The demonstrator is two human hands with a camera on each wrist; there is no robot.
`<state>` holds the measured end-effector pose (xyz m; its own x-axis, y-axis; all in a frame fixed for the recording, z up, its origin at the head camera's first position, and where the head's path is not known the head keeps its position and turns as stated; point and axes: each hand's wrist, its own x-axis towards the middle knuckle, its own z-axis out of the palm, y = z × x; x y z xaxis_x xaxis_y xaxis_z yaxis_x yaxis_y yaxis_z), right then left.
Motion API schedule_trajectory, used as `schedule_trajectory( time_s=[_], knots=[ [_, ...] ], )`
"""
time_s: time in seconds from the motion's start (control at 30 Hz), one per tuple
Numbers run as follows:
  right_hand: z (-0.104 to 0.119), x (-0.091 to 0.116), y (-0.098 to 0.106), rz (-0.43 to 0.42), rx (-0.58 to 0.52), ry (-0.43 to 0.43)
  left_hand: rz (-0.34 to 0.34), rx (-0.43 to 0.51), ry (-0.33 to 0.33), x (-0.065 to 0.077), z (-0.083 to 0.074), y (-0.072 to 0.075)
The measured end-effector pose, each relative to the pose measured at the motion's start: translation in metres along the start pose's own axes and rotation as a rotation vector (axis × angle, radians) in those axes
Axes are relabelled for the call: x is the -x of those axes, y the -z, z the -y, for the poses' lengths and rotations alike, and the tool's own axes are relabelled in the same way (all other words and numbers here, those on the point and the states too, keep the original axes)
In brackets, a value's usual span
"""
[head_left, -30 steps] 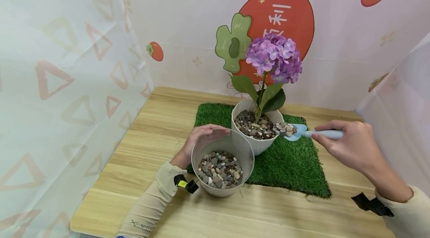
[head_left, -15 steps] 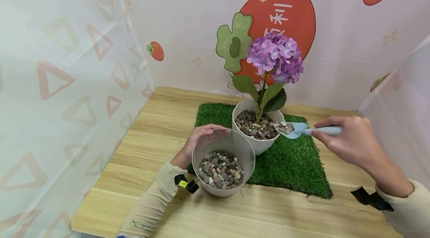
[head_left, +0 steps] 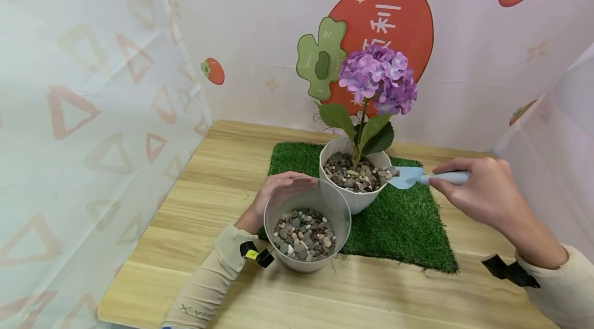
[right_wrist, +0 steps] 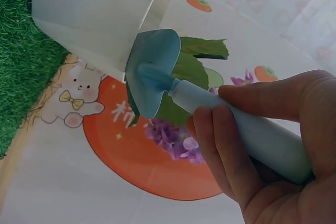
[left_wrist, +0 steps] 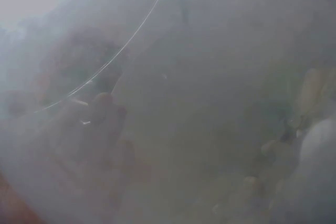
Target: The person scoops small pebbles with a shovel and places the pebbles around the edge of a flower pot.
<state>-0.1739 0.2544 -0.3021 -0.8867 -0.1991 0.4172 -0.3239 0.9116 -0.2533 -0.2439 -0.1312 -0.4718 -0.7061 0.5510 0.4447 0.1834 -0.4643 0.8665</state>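
In the head view, my right hand (head_left: 482,190) grips the handle of a light-blue trowel (head_left: 407,178). A few pebbles lie at the blade's tip, over the right rim of a white flowerpot (head_left: 355,202). An upright purple hydrangea (head_left: 380,80) stands in the pot among pebbles (head_left: 351,177). The right wrist view shows fingers and thumb round the trowel handle (right_wrist: 241,129), the blade at the pot's rim. My left hand (head_left: 266,197) holds a translucent bucket (head_left: 306,266) from its far left side, fingers partly seen through its wall. Pebbles (head_left: 303,236) cover the bucket's bottom.
The pot stands on a green turf mat (head_left: 403,236), on a wooden table (head_left: 209,190). Printed cloth walls (head_left: 260,35) rise behind and at both sides. The bucket is just in front of the pot. The left wrist view is hazy, with blurred pebbles.
Pebbles have slid off the trowel into the pot, so fewer remain on its blade. My right hand has shifted slightly left and up. The left hand and bucket look unmoved.
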Motion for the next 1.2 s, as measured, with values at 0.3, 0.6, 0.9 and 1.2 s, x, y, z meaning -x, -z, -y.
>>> schedule_trajectory(
  time_s=[0.3,0.6,0.9,1.2],
  knots=[
    [0.003,-0.003,0.000,-0.031,0.009,-0.002,-0.017,-0.002,0.019,0.000,-0.005,-0.005],
    [0.001,-0.002,0.000,-0.054,0.037,0.066,-0.032,0.018,0.021,-0.001,-0.010,-0.009],
    [0.006,-0.001,0.003,-0.109,0.029,0.171,-0.025,0.028,0.005,-0.002,-0.011,-0.008],
    [0.016,-0.006,0.011,-0.211,0.009,0.346,-0.034,0.013,0.006,-0.002,-0.011,-0.008]
  ],
)
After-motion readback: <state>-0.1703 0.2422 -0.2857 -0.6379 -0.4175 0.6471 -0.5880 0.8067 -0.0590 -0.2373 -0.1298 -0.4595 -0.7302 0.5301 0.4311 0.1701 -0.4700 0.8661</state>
